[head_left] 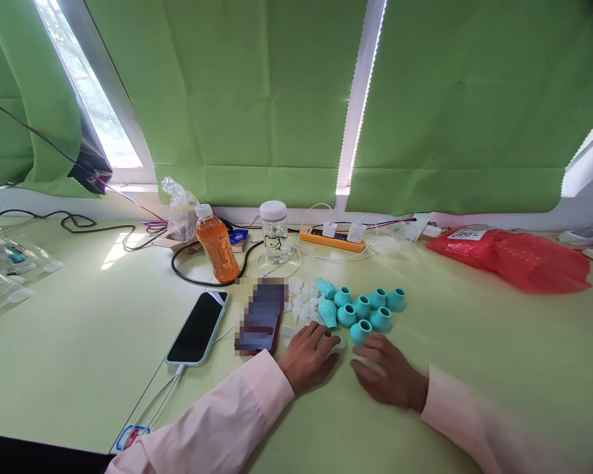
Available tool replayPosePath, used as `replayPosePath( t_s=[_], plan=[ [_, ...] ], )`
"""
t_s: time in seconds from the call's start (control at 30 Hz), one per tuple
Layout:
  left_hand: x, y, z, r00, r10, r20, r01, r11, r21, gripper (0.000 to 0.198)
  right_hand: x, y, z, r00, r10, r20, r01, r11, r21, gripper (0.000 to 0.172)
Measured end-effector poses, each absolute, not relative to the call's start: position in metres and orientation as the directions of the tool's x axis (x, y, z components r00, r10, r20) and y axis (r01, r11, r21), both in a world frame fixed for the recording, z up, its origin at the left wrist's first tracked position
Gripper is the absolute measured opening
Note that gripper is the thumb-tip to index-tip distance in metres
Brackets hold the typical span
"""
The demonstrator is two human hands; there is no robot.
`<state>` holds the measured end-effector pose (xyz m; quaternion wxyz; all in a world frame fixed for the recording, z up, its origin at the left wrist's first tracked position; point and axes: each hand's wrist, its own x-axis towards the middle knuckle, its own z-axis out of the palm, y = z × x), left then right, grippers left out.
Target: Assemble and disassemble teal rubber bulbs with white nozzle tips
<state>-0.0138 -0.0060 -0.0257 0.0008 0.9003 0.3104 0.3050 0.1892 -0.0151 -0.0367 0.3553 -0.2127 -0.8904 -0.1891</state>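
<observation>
Several small turquoise vase-shaped pieces (346,315) stand grouped on the pale green table, their round openings facing up. Two similar pieces, one of them a turquoise piece (327,313) near my left hand, lie on their sides. Beside them is a loose pile of small translucent white pieces (305,301). My left hand (310,359) rests on the table with bent fingers apart, over or beside a clear piece (342,343) that is partly hidden. My right hand (388,372), slightly blurred, is just in front of the nearest turquoise piece, thumb and fingers apart, with nothing visible in it.
Left of the pile lie a dark phone (261,316), partly pixelated, and a cabled phone (198,328). Behind stand an orange drink bottle (217,245), a white-lidded jar (275,234) and a yellow power strip (332,239). A red plastic package (508,257) lies at right.
</observation>
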Motion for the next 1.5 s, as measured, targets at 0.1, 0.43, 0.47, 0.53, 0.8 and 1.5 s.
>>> replayPosePath(
  t_s=[0.1,0.43,0.47,0.53,0.8,1.5],
  plan=[
    [-0.024,-0.004,-0.012,0.578,0.531,0.620,0.588,-0.797,0.135,0.018,0.168,-0.022,-0.036,-0.735,0.371,0.568,0.533,0.834,0.144,0.024],
    [-0.060,0.032,0.014,0.208,0.822,0.530,0.946,-0.307,0.105,0.019,0.159,-0.021,-0.033,-0.684,0.510,0.521,0.583,0.812,-0.029,0.022],
    [-0.061,0.032,0.013,0.213,0.843,0.494,0.950,-0.296,0.097,0.016,0.158,-0.021,-0.032,-0.684,0.515,0.517,0.583,0.812,-0.038,0.022],
    [-0.060,0.032,0.011,0.238,0.876,0.419,0.953,-0.295,0.076,0.013,0.158,-0.022,-0.030,-0.684,0.520,0.512,0.581,0.812,-0.049,0.021],
    [-0.056,0.029,0.005,0.286,0.913,0.291,0.944,-0.320,0.077,0.015,0.160,-0.023,-0.029,-0.671,0.533,0.515,0.580,0.810,-0.083,0.022],
    [-0.054,0.031,-0.011,0.312,0.921,0.232,0.926,-0.350,0.142,0.011,0.160,-0.023,-0.032,-0.678,0.506,0.534,0.548,0.831,-0.092,0.022]
  ],
)
